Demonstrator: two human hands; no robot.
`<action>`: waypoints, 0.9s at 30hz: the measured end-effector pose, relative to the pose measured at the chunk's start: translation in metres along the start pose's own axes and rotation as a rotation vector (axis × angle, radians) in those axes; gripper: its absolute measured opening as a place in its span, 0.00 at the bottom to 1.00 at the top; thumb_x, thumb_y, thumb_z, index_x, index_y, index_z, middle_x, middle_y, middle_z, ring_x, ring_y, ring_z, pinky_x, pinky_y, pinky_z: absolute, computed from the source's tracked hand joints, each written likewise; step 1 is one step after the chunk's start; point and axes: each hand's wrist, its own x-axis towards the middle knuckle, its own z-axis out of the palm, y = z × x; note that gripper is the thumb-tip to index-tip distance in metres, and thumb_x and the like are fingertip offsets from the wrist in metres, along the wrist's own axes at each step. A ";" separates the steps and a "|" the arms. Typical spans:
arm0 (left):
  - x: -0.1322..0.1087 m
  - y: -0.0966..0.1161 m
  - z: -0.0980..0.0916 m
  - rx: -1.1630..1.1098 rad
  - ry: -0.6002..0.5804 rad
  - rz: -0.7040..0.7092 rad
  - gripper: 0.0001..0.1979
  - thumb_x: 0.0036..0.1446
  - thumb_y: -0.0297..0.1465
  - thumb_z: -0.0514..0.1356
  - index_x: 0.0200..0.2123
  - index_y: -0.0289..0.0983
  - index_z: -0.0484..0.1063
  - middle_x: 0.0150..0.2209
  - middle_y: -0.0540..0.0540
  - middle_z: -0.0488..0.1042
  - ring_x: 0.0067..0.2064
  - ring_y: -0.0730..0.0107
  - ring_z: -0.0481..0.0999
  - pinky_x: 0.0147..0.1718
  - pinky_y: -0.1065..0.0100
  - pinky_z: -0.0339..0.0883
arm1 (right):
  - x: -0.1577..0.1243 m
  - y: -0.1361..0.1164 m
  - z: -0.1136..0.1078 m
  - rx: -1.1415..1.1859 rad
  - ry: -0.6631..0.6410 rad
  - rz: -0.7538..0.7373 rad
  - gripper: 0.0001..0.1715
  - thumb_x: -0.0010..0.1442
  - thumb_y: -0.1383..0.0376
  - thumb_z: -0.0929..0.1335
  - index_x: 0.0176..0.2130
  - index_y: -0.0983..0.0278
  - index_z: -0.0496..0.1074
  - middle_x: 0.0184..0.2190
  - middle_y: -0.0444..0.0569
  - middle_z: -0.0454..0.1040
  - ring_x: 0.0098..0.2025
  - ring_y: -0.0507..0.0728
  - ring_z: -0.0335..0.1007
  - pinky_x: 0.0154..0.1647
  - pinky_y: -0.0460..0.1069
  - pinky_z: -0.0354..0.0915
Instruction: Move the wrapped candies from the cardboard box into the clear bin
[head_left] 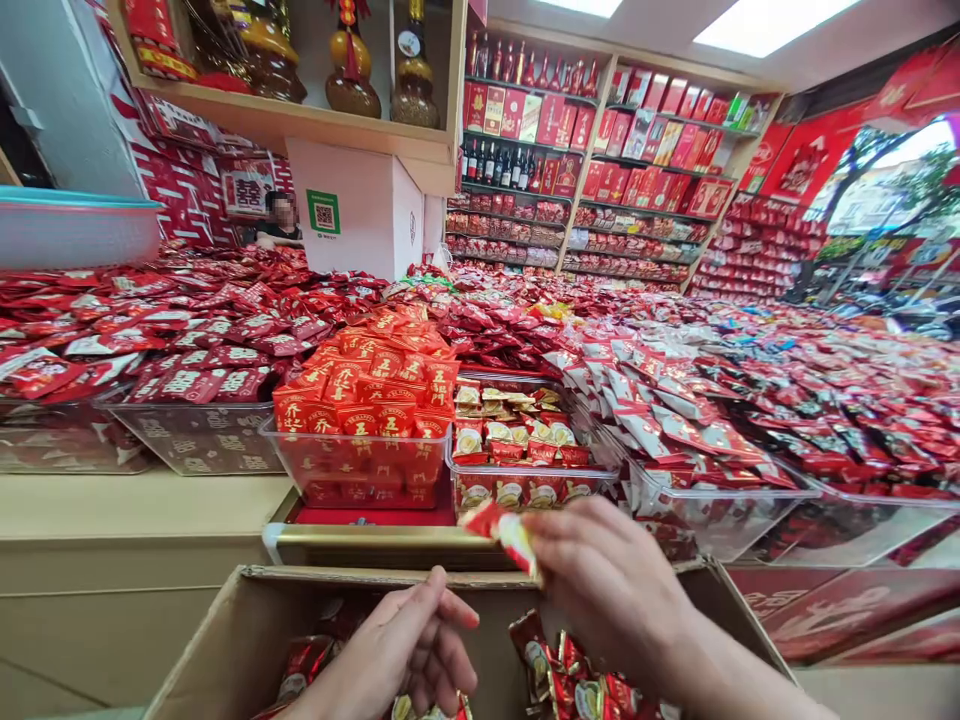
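Observation:
Above the far rim of an open cardboard box [202, 640], my right hand [607, 580] is closed on a small red-and-yellow candy packet [510, 535]. My left hand [420, 645] hangs over the box with its fingers apart and nothing in them. Inside the box lie more red packets [581, 690] with a pale round picture, partly hidden by my hands. Just beyond my right hand stands a clear plastic bin [536, 470], where similar packets [517, 432] sit in rows.
Left of that bin is another clear bin [360, 465] heaped with orange-red packets. Bins of red and white packets [675, 420] spread to the right. A gold-edged counter strip [375, 537] runs behind the box. Bottle shelves [525, 110] line the back, and a person [279, 220] is far left.

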 end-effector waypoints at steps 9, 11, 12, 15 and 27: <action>0.003 -0.006 -0.004 0.033 -0.021 0.012 0.26 0.47 0.53 0.49 0.31 0.33 0.64 0.21 0.47 0.74 0.19 0.77 0.69 0.16 0.78 0.50 | 0.075 0.091 -0.022 -0.616 -0.295 0.254 0.09 0.55 0.67 0.59 0.29 0.66 0.67 0.26 0.51 0.71 0.33 0.56 0.63 0.31 0.47 0.58; 0.004 -0.008 -0.004 0.053 -0.026 0.010 0.26 0.46 0.53 0.49 0.31 0.33 0.63 0.21 0.48 0.73 0.19 0.77 0.68 0.15 0.78 0.49 | 0.087 0.106 -0.014 -0.680 -0.440 0.284 0.10 0.56 0.66 0.59 0.29 0.66 0.67 0.27 0.52 0.71 0.33 0.57 0.64 0.30 0.47 0.58; 0.004 -0.010 -0.005 0.065 -0.030 0.005 0.27 0.46 0.53 0.49 0.31 0.33 0.63 0.21 0.48 0.73 0.19 0.78 0.68 0.15 0.78 0.49 | 0.092 0.112 -0.010 -0.694 -0.496 0.290 0.10 0.56 0.67 0.59 0.30 0.66 0.67 0.27 0.53 0.72 0.33 0.57 0.64 0.30 0.47 0.57; 0.007 -0.015 -0.006 0.113 -0.056 -0.015 0.29 0.44 0.55 0.49 0.31 0.33 0.64 0.22 0.47 0.73 0.20 0.77 0.68 0.16 0.77 0.49 | 0.103 0.127 0.005 -0.705 -0.577 0.307 0.11 0.56 0.68 0.58 0.32 0.67 0.68 0.29 0.55 0.72 0.34 0.58 0.66 0.30 0.47 0.58; 0.000 -0.014 -0.003 0.369 -0.155 -0.002 0.31 0.44 0.56 0.47 0.32 0.33 0.67 0.24 0.48 0.69 0.24 0.75 0.63 0.23 0.75 0.53 | 0.100 0.134 0.035 -0.629 -0.750 0.280 0.13 0.53 0.73 0.58 0.33 0.68 0.70 0.31 0.57 0.73 0.35 0.60 0.69 0.32 0.48 0.61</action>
